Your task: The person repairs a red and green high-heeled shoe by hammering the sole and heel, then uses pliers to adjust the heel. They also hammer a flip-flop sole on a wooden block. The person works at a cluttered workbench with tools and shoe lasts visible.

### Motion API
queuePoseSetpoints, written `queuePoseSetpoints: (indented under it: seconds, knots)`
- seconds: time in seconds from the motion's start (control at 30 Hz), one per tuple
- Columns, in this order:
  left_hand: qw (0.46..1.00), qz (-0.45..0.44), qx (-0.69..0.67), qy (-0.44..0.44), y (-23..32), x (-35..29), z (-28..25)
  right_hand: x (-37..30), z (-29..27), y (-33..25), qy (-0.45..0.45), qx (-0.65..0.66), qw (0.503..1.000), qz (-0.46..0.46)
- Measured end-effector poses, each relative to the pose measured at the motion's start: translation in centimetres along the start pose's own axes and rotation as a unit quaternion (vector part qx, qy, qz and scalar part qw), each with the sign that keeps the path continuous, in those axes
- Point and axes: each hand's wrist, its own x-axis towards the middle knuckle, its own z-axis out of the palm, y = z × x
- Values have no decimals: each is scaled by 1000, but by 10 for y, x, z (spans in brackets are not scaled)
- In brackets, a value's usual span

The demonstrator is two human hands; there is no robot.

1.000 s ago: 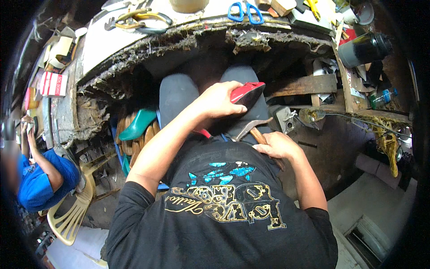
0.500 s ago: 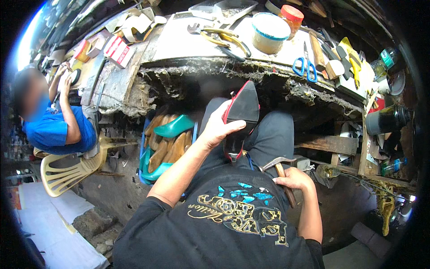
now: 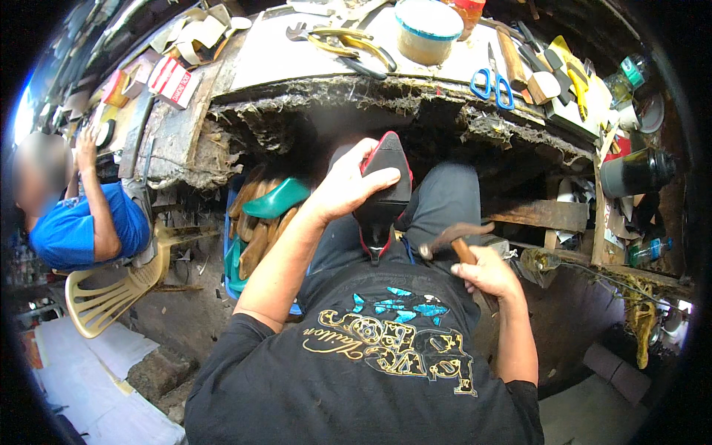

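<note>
A red high-heeled shoe (image 3: 391,191) with a black sole is turned bottom up above my lap, its pointed toe away from me. My left hand (image 3: 343,184) grips it from the left side, thumb lying across the sole. The heel end points back toward my belly. In my right hand (image 3: 491,274), closed around a wooden handle, is a hammer (image 3: 461,239); its curved metal head hangs over my right thigh, apart from the shoe. Most of the hammer's handle is covered by my fingers.
A ragged-edged workbench (image 3: 267,70) runs ahead, bearing pliers (image 3: 352,46), blue-handled scissors (image 3: 493,85) and a lidded tub (image 3: 426,33). A blue crate of shoe lasts (image 3: 256,248) stands left of my legs. A person in blue (image 3: 96,222) sits at the far left beside a plastic chair (image 3: 122,289).
My right hand has lifted the hammer, and its head has come nearer the shoe. The shoe's sole has been turned to face up more squarely. The whole view has shifted slightly.
</note>
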Motion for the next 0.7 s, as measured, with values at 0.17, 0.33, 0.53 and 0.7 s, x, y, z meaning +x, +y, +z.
queuePoseSetpoints:
  seconds: [0.17, 0.33, 0.53, 0.7]
  knots:
    - [999, 25, -11, -37, 1, -2, 8, -28, 15, -79, 303, -67, 863, -399]
    - [997, 65, 14, -46, 5, -3, 12, -1, 18, -130, 391, -259, 760, -450]
    - [999, 34, -35, -4, -2, 2, 3, 26, 7, -151, 414, -229, 688, -550]
    - [998, 55, -2, 14, -7, 10, -6, 34, -1, -159, 337, -261, 858, -286]
